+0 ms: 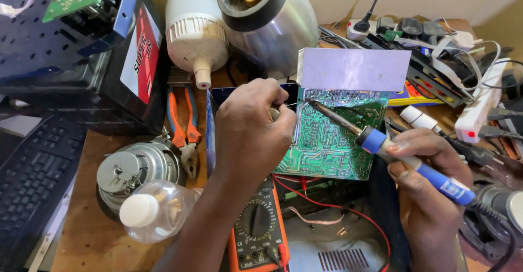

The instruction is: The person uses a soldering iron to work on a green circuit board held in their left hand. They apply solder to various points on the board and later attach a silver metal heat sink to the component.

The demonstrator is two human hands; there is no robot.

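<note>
My right hand [422,179] grips a blue-handled soldering iron [381,144], its tip touching the upper edge of a green circuit board [332,141]. My left hand [253,127] pinches thin solder wire beside it, above an orange multimeter [256,228] on a cluttered bench.

Circuit board [332,136]: green, solder side up with pale traces, tilted toward the viewer, propped at the middle of the bench.
Metal plate [354,69]: pale grey, rectangular, standing along the board's far edge.
Soldering iron [381,144]: blue handle, dark slim shaft, lying slantwise, tip touching the board's upper left area.
</note>
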